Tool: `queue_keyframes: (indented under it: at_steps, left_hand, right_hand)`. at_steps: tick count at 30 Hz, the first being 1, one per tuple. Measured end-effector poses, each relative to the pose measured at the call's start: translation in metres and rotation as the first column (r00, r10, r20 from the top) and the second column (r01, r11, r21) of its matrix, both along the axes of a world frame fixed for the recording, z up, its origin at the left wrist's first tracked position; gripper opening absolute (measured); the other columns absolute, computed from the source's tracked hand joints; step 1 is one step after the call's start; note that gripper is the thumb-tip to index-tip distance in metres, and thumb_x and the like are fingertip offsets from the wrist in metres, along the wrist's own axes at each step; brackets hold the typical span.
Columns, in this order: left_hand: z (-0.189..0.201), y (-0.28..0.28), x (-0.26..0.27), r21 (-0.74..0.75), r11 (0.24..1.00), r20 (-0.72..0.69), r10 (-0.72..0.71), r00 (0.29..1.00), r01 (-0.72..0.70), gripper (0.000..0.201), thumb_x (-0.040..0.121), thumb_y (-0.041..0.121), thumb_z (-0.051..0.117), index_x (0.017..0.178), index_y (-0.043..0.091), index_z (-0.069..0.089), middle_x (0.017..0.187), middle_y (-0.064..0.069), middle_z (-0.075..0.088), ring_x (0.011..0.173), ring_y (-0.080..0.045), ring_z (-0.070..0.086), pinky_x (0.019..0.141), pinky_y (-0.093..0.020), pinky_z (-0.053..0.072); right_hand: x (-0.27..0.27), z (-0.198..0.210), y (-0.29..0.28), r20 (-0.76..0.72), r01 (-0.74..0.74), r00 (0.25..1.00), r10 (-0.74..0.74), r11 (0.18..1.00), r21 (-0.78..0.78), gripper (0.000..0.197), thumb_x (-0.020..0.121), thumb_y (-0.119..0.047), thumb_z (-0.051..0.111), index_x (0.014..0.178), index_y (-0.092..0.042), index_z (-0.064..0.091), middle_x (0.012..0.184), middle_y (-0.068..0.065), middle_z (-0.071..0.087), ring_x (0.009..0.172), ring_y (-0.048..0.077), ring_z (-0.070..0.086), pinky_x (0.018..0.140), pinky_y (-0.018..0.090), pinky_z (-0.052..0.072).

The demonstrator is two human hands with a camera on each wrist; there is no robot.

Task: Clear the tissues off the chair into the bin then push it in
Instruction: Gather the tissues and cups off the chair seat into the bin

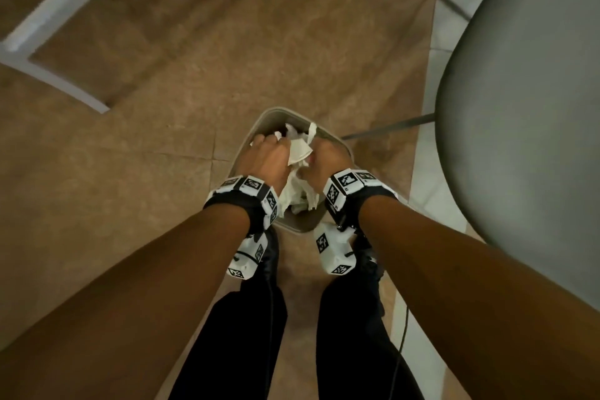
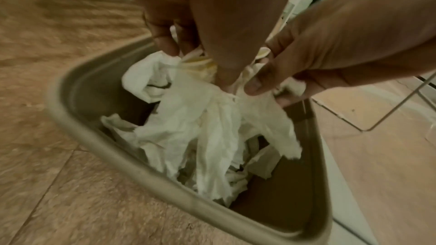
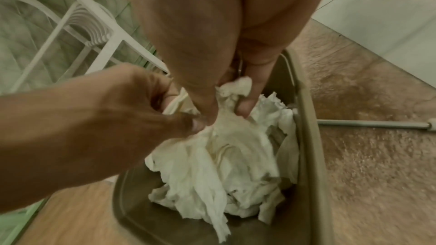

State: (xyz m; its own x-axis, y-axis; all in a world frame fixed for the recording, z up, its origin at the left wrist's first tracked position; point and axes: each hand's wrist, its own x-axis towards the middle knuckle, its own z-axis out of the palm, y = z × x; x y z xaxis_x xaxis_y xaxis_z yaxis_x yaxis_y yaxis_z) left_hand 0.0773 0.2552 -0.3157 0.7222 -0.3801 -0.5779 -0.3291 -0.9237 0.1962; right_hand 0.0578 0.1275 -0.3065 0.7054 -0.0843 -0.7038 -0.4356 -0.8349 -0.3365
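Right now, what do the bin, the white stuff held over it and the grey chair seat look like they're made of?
Beige rounded bin: probably moulded plastic, smooth matte rim. Crumpled white tissues: thin soft paper, torn ragged edges, limp folds. Grey rounded chair seat: smooth, slight sheen, plastic or vinyl; cannot tell which.

Crumpled white tissues (image 1: 300,153) hang bunched over the open bin (image 1: 266,115) at lower centre of the head view.

The tissues are torn, wrinkled sheets gathered at the top between the left hand (image 1: 264,156) and right hand (image 1: 328,157), their loose ends trailing down inside the bin, with more crumpled sheets lying within. The bin is beige with rounded corners and stands upright on the brown tiled floor. The chair's (image 1: 526,114) grey seat fills the right edge of the frame, just beside the bin.
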Motion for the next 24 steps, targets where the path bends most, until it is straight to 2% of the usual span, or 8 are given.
queue_keyframes:
  at_steps: [5,7,12,15,17,19,21,24]
  left_hand:
    - [-0.044,-0.012,-0.005,0.04,0.997,-0.186,-0.062,0.981,0.07,0.037,0.088,0.012,0.063,0.123,0.006,0.055,0.125,-0.019,0.055,0.112,-0.04,0.058,0.086,-0.047,0.052]
    - [-0.057,-0.008,-0.01,0.053,0.99,-0.301,-0.11,0.947,0.132,0.023,0.089,0.009,0.06,0.112,0.005,0.058,0.114,-0.018,0.059,0.105,-0.038,0.06,0.084,-0.042,0.049]
    - [-0.056,0.006,-0.008,0.072,0.994,-0.393,-0.048,0.918,0.082,0.009,0.079,0.026,0.048,0.086,0.021,0.051,0.091,-0.011,0.062,0.078,-0.033,0.061,0.073,-0.043,0.055]
    - [-0.017,0.0,0.002,0.075,0.997,-0.344,0.006,0.939,0.021,0.019,0.087,0.014,0.054,0.106,0.012,0.056,0.099,-0.014,0.061,0.089,-0.035,0.062,0.068,-0.035,0.045]
    - [0.016,-0.002,0.012,0.056,0.998,-0.305,-0.002,0.952,0.02,0.03,0.088,0.019,0.053,0.117,0.012,0.058,0.099,-0.014,0.066,0.081,-0.034,0.062,0.067,-0.038,0.052]
    - [0.053,-0.008,0.024,0.044,0.998,-0.29,-0.037,0.956,0.051,0.03,0.087,0.03,0.051,0.114,0.019,0.06,0.091,-0.009,0.066,0.071,-0.028,0.061,0.063,-0.038,0.054]
    - [0.099,-0.022,0.036,0.039,0.996,-0.259,-0.065,0.964,0.078,0.014,0.088,0.031,0.05,0.097,0.026,0.06,0.083,-0.004,0.064,0.064,-0.02,0.056,0.056,-0.029,0.042]
    - [0.166,-0.056,0.051,0.028,0.996,-0.181,-0.078,0.98,0.084,0.011,0.089,0.024,0.052,0.087,0.02,0.062,0.081,-0.007,0.066,0.067,-0.025,0.06,0.059,-0.031,0.045]
  right_hand:
    - [-0.007,-0.036,-0.003,-0.104,-0.215,0.971,0.217,0.976,0.023,0.033,0.087,-0.02,0.062,0.12,-0.013,0.06,0.126,0.014,0.062,0.111,0.035,0.062,0.087,0.038,0.052]
    - [-0.014,-0.046,-0.005,-0.202,-0.324,0.924,0.324,0.946,0.034,0.03,0.085,-0.02,0.064,0.114,-0.014,0.059,0.119,0.011,0.063,0.104,0.033,0.064,0.078,0.036,0.052]
    - [-0.018,-0.031,-0.004,-0.189,-0.348,0.916,0.354,0.935,0.067,0.03,0.088,-0.021,0.062,0.116,-0.015,0.056,0.12,0.008,0.062,0.106,0.031,0.062,0.074,0.033,0.043]
    - [-0.017,0.001,0.001,-0.188,-0.242,0.949,0.252,0.967,0.074,0.028,0.091,-0.022,0.056,0.117,-0.013,0.056,0.124,0.011,0.06,0.111,0.032,0.06,0.079,0.033,0.044]
    - [-0.019,0.03,-0.001,-0.192,-0.215,0.955,0.228,0.973,0.086,0.025,0.089,-0.027,0.054,0.111,-0.016,0.059,0.122,0.01,0.062,0.106,0.031,0.062,0.084,0.036,0.051]
    - [-0.018,0.071,-0.01,-0.182,-0.212,0.957,0.227,0.972,0.1,0.025,0.09,-0.03,0.052,0.11,-0.017,0.061,0.12,0.01,0.064,0.103,0.03,0.063,0.086,0.038,0.053]
    - [-0.016,0.111,-0.022,-0.145,-0.181,0.969,0.199,0.975,0.127,0.032,0.094,-0.03,0.048,0.119,-0.013,0.059,0.125,0.007,0.062,0.108,0.03,0.061,0.09,0.037,0.048]
    - [-0.007,0.177,-0.047,-0.034,-0.125,0.991,0.132,0.981,0.149,0.035,0.096,-0.027,0.044,0.124,-0.014,0.06,0.126,0.009,0.063,0.109,0.029,0.061,0.09,0.034,0.049]
